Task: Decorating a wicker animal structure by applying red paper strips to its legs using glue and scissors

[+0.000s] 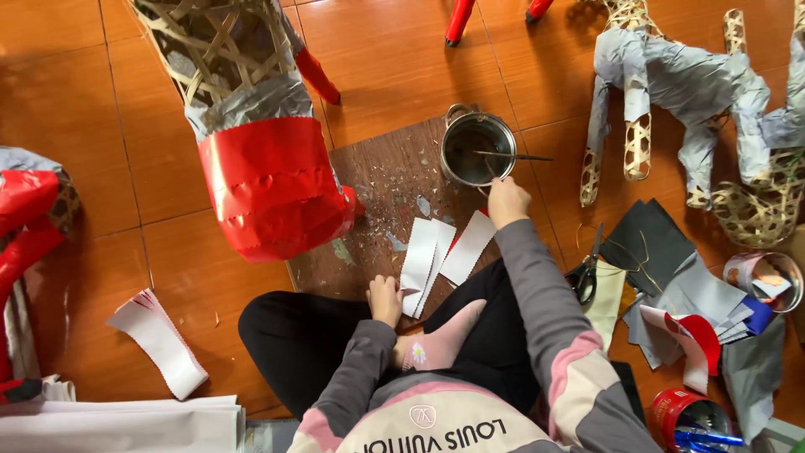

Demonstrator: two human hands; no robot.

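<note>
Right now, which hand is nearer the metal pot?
Right. The right hand sits at the metal pot rim, on the brush; the left hand is back on the white paper strips.

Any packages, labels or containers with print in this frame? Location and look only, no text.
Red round tin: bottom right on the floor, open, blue pens inside, pale label band.
Pale cup: right edge, lying tilted, orange-white print, paper scraps inside.
No signs or screens.

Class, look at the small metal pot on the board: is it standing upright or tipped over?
Upright. The metal pot shows its round open mouth facing up, with a thin stick resting across its rim beside the right hand.
</note>
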